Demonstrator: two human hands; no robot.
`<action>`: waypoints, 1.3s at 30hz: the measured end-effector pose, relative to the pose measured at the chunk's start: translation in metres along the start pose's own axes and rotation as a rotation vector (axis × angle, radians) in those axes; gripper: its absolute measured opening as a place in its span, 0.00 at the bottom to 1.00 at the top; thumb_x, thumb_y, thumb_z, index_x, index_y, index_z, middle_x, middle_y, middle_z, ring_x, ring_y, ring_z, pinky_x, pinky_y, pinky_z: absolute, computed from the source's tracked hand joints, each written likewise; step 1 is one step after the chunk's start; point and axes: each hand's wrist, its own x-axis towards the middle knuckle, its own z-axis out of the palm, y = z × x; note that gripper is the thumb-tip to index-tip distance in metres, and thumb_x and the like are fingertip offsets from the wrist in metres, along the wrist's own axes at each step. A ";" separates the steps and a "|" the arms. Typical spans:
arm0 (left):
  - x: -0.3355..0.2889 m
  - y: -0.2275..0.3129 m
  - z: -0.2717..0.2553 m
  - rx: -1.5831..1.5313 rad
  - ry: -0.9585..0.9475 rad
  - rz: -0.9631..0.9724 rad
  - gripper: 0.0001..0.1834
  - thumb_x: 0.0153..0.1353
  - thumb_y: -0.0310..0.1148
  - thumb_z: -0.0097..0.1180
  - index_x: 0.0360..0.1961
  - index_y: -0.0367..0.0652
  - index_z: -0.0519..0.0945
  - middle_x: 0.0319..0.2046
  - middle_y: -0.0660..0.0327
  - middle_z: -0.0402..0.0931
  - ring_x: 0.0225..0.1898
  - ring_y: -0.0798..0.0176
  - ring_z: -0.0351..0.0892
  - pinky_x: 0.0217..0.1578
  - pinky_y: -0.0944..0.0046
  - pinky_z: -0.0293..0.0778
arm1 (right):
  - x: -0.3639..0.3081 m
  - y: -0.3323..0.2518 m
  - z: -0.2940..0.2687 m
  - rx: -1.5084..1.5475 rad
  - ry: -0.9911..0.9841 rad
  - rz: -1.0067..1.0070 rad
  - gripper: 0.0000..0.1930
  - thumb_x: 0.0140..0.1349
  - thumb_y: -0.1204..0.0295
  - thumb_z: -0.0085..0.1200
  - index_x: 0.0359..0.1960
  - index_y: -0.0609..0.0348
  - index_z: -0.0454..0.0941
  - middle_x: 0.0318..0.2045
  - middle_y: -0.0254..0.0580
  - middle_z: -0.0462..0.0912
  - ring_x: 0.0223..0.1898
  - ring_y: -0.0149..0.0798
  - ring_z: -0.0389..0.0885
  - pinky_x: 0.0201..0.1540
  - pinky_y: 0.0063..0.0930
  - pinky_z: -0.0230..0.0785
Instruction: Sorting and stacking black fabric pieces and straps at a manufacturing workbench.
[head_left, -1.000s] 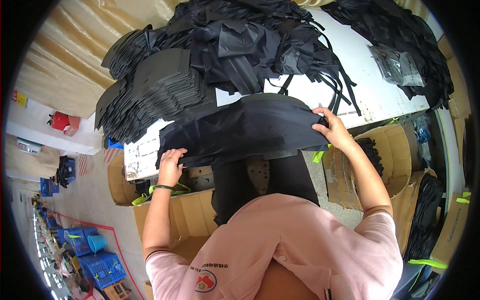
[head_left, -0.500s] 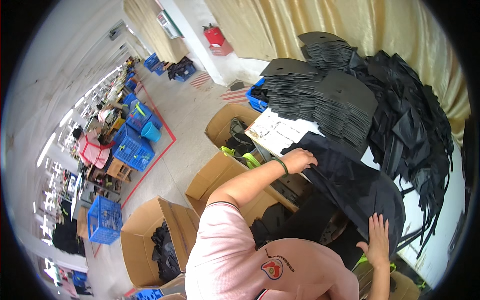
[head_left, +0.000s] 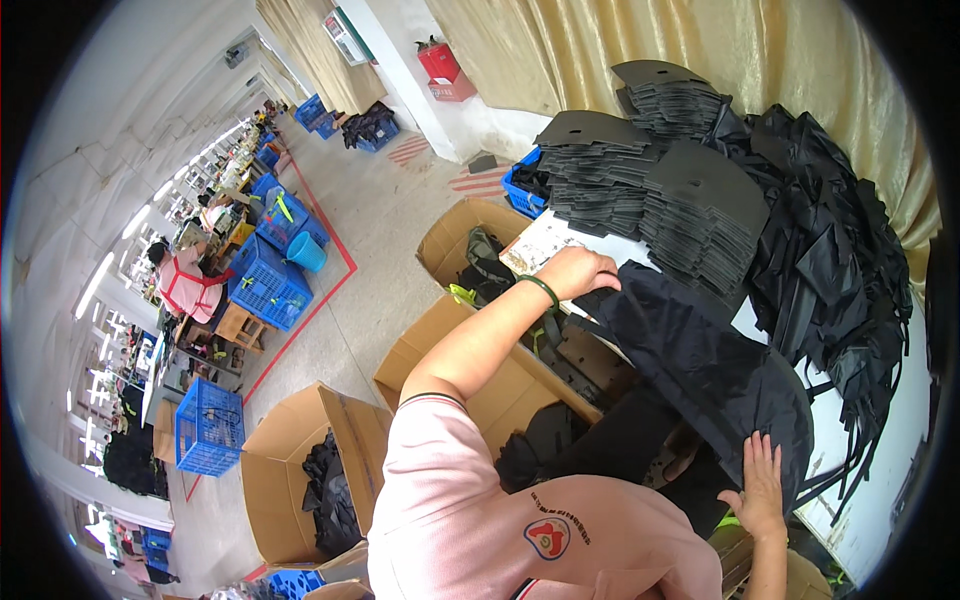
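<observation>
A long black fabric piece [head_left: 700, 350] with a rounded near end lies across the edge of the white table [head_left: 855, 425]. My left hand [head_left: 578, 274], a green bangle on its wrist, pinches the far left end of this piece between thumb and fingers. Flat on the rounded end rests my right hand [head_left: 758, 490], fingers stretched and thumb apart. Beyond the fabric stand stacks of dark curved panels [head_left: 705, 195]. To their right is a heap of black fabric parts with straps [head_left: 830, 270].
Open cardboard boxes [head_left: 285, 480] with dark pieces stand left of the table. Blue crates [head_left: 210, 428] line a red floor line. A person in pink [head_left: 190, 285] sits at the far left. A red box [head_left: 445, 75] stands by the wall, and a beige curtain [head_left: 780, 60] hangs behind the stacks.
My left hand has moved farther out and slightly left, to the end of the black fabric piece. My right hand stays on the rounded end. The view has shifted slightly.
</observation>
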 end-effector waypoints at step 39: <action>0.135 0.064 -0.029 -0.105 0.256 0.155 0.27 0.51 0.46 0.67 0.48 0.42 0.77 0.40 0.58 0.78 0.44 0.58 0.77 0.46 0.62 0.73 | 0.176 -0.066 -0.049 1.483 0.281 -0.089 0.07 0.63 0.74 0.54 0.41 0.63 0.74 0.30 0.38 0.80 0.26 0.26 0.77 0.32 0.19 0.70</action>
